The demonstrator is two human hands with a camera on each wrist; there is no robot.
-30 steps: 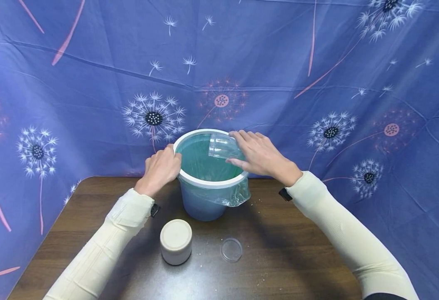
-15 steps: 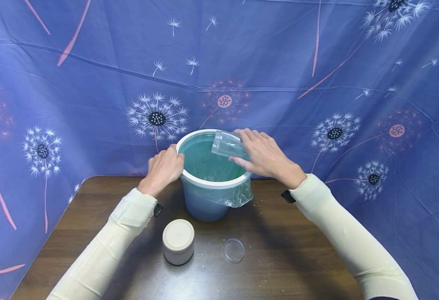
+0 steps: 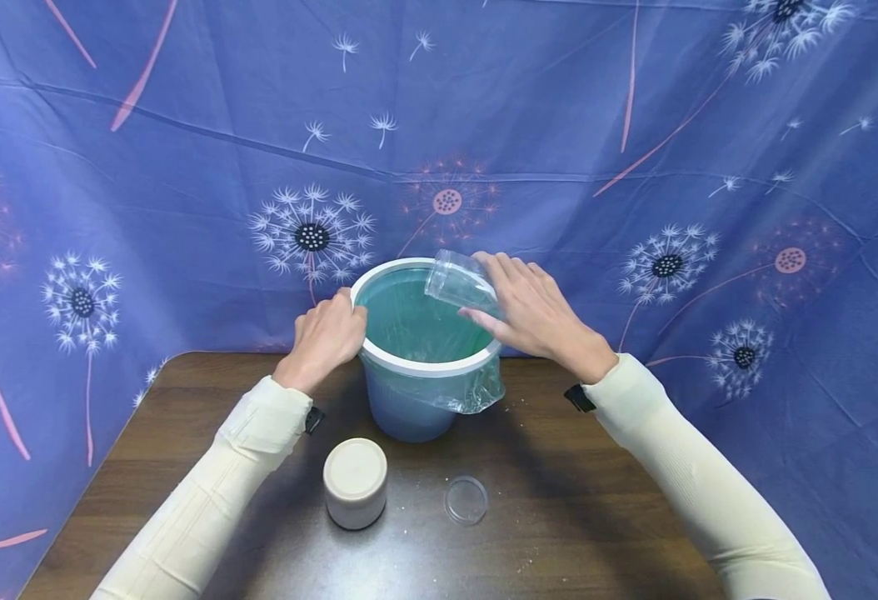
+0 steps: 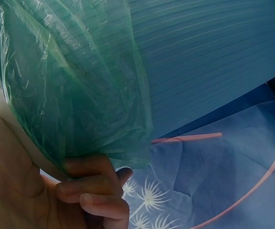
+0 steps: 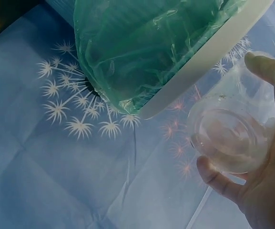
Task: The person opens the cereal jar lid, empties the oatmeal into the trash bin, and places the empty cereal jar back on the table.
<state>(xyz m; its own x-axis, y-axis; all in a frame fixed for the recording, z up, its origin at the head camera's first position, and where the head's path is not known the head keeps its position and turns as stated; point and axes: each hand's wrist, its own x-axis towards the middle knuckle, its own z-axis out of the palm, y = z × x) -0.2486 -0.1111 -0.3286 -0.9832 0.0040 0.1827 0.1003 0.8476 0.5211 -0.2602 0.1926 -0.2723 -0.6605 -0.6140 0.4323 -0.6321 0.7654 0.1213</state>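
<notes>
Bucket [image 3: 409,417], blue-sided, stands upright at the back of a brown wooden table [image 3: 596,500], near the hanging cloth [image 3: 544,125], which is blue with white and pink dandelion heads. Its white rim [image 3: 431,367] tops a green plastic liner [image 3: 480,387]. Inside, the liner lines the wall; outside, its loose edge hangs over the rim, crumpled at the right.

Left hand [image 3: 326,337] grips the rim on the left side of the bucket. Fingers curled and bunched close together there; left wrist view shows them against the overhanging liner.

Right hand [image 3: 532,308] holds a clear jar [image 3: 463,279] over the right part of the bucket's mouth. Thumb on the near side, fingers close together on the far side, jar pinched between. Jar lies well over on its side, base toward the palm, mouth end to the left. Contact between jar and rim: hard to judge from this angle.

On the table in front of the bucket: a beige canister [image 3: 356,479], upright; to its right, a clear disc [image 3: 466,500], lying flat. Pale specks [image 3: 525,565] scattered near the disc. Cream sleeves [image 3: 701,467] cover both arms.
</notes>
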